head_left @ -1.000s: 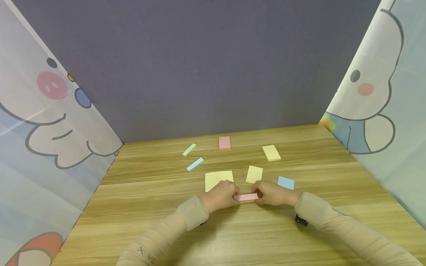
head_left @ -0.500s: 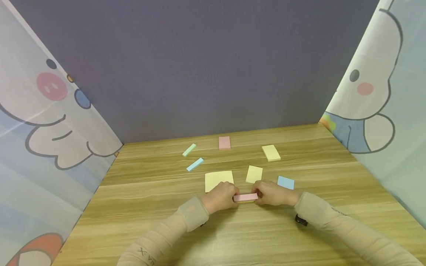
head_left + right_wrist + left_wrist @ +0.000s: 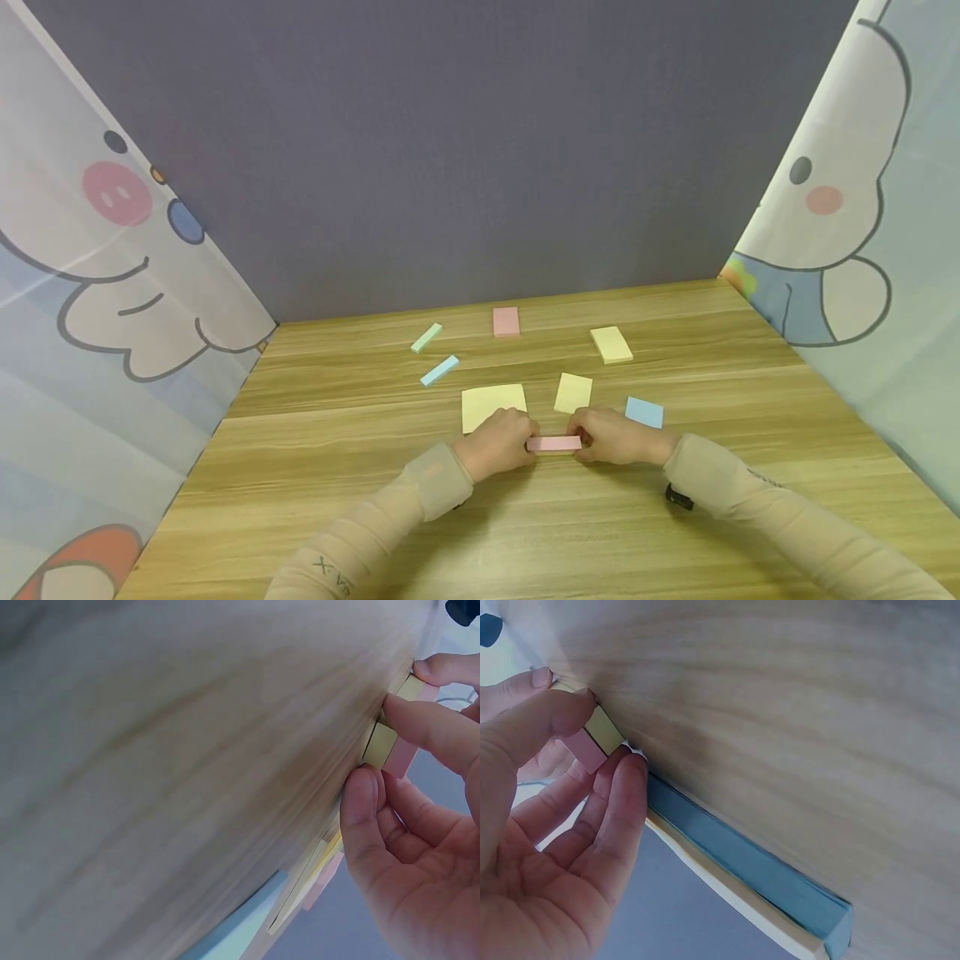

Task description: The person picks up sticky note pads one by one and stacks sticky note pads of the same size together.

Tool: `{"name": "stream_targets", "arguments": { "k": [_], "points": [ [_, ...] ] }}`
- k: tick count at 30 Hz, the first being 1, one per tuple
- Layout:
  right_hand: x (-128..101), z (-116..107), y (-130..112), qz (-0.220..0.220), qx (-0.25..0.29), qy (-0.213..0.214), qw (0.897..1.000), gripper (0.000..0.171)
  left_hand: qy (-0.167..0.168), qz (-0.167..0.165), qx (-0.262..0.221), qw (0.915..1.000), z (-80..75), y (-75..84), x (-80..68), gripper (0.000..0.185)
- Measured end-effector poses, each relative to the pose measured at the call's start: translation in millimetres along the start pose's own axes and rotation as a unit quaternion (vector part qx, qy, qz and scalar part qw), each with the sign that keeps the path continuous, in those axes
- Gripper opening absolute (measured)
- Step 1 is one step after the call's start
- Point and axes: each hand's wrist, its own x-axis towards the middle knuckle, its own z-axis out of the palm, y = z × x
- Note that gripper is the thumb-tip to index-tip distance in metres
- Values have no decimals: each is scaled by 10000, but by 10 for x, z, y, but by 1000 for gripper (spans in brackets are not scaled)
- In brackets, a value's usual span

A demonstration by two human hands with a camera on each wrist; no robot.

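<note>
left hand point(image 3: 498, 443) pinches the left end of the narrow pink sticky-note pad point(image 3: 553, 444); right hand point(image 3: 613, 437) pinches its right end. the pad lies on the wooden table point(image 3: 525, 533), just nearer than the large yellow pad point(image 3: 491, 405) and small yellow pad point(image 3: 573, 392).

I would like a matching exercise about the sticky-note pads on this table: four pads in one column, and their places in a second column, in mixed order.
Pads:
1. narrow pink pad
2. green strip pad
3. blue square pad
4. large yellow pad

Places:
A. far left, near the back wall
B. held at its ends by both hands
C. just beyond the left hand
D. beside the right hand

Pairs: 1-B, 2-A, 3-D, 4-C
</note>
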Motion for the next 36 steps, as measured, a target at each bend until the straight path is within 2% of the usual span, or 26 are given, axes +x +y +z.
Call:
{"name": "stream_targets", "arguments": {
  "k": [12, 17, 23, 27, 29, 32, 36],
  "points": [
    [-3, 0, 3, 1, -21, -40, 10000, 18, 54, -30, -3, 10000, -22, -2, -28, 9],
    [-3, 3, 14, 12, -45, -70, 10000, 19, 8, -228, -100, 9997, -128, -5, -70, 15],
    [-8, -12, 5, 15, -50, -89, 9999, 21, 235, -331, -225, 9989, -327, -75, -143, 25],
    [-11, -17, -4, 4, -69, -81, 9999, 21, 613, -509, -565, 9952, -463, -229, -193, 28],
    [-13, -18, -9, -2, -78, -75, 9999, 20, 908, -635, -747, 9910, -525, -343, -215, 28],
    [-18, -22, -20, 3, -56, -80, 10000, 20, 1178, -949, -1016, 9833, -599, -545, -237, 29],
    [-19, -29, -35, 34, -41, -85, 9999, 20, 1163, -1513, -1184, 9745, -690, -834, -267, 31]
  ]
}}
